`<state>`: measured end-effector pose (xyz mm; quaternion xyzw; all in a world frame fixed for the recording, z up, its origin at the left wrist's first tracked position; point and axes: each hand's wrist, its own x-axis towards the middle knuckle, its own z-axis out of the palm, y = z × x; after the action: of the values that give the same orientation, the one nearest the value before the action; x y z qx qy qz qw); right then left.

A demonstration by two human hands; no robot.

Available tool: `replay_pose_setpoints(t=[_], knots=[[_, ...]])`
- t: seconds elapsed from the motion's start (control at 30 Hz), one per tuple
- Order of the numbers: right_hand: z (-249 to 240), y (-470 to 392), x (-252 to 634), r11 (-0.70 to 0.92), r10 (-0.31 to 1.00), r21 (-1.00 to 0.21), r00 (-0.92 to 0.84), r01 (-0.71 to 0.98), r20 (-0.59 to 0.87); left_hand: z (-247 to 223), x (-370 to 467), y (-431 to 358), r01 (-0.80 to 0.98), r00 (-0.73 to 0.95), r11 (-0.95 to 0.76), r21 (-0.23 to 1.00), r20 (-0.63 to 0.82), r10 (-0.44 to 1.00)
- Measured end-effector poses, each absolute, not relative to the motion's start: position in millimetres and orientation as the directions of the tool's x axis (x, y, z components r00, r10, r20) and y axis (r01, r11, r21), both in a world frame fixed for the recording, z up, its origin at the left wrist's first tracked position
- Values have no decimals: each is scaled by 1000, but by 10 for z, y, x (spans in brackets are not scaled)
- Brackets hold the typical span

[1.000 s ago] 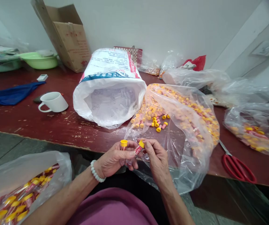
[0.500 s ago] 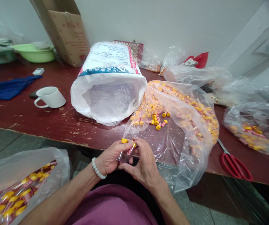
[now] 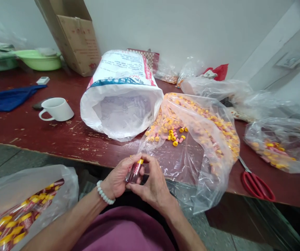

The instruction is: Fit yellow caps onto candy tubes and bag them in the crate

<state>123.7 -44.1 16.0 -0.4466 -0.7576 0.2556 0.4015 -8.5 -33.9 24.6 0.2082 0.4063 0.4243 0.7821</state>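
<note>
Left hand (image 3: 121, 176) holds a yellow-capped tube (image 3: 135, 172) — right hand (image 3: 153, 181) grips it too, end to end.

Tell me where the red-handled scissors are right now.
In the head view, the red-handled scissors lie on the right, near the front edge of the dark red table, just right of the big clear bag of yellow-capped tubes.

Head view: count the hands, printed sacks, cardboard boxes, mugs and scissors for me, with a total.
Hands: 2 (left hand, right hand)
Printed sack: 1
Cardboard box: 1
White mug: 1
Red-handled scissors: 1 pair
Total: 6
</note>
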Motion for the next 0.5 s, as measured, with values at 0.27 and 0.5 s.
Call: replay_pose_setpoints(t=[0.27,0.5], knots=[[208,-462,1072,615,788,-660,-357,431,502,369,-185,-450,-537,284,461,707,-363,887],[284,-244,1243,623,773,-672,-446,401,450,468,-1081,-737,-306,-313,70,950,-169,935]])
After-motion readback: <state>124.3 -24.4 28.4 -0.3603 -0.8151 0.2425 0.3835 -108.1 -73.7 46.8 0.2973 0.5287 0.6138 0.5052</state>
